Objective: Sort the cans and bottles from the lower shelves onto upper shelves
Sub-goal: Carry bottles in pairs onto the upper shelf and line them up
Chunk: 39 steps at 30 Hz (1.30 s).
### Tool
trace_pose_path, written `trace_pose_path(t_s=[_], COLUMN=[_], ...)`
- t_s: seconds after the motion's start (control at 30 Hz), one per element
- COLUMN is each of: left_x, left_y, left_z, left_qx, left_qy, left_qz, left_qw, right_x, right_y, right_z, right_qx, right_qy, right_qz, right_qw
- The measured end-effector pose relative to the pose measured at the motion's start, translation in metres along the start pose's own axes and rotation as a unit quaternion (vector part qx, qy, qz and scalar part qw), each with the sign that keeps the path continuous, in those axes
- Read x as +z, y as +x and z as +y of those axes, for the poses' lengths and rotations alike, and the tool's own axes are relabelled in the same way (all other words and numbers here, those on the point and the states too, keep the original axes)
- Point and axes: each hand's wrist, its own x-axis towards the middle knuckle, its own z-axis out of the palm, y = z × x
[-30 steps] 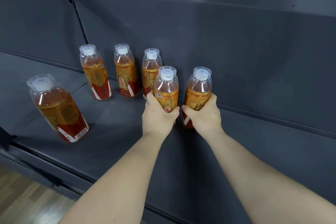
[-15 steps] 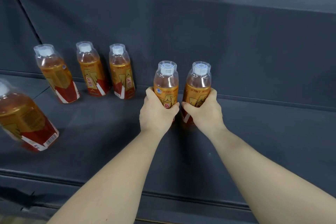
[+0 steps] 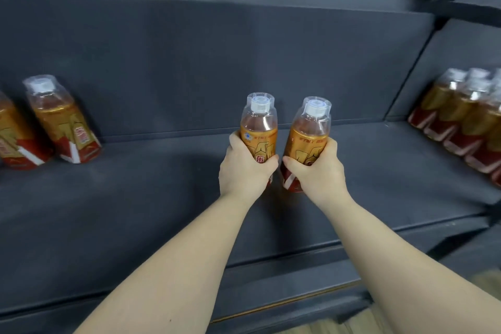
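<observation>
fingers of the left hand [image 3: 244, 171] stay tight round the left bottle [image 3: 259, 127], right hand [image 3: 317, 173] round the right bottle [image 3: 310, 134]. both moved right along the shelf [image 3: 135, 211], so putting down may come soon.

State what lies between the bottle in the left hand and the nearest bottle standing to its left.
Nothing: the head view shows only bare shelf between the held bottle and the standing bottle.

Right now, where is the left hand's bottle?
Head view, centre: the left hand grips the left bottle over the grey shelf, left of the right bottle.
</observation>
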Motion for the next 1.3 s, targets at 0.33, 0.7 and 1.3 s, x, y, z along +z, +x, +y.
trace_pose_path(t_s=[0.33, 0.7, 1.3], left_x=[0.091, 0.169, 0.334], left_y=[-0.083, -0.176, -0.269], left_z=[0.081, 0.145, 0.261], left_qx=[0.041, 0.107, 0.220], left_qy=[-0.008, -0.029, -0.078], left_qz=[-0.088, -0.159, -0.330], left_qw=[0.995, 0.981, 0.915], right_x=[-0.140, -0.258, -0.437], right_y=[-0.036, -0.088, -0.110], right_z=[0.065, 0.120, 0.216], right_qx=[0.056, 0.094, 0.187], right_qy=[-0.024, -0.025, -0.035], right_qz=[0.080, 0.147, 0.318], right_qw=[0.995, 0.984, 0.929])
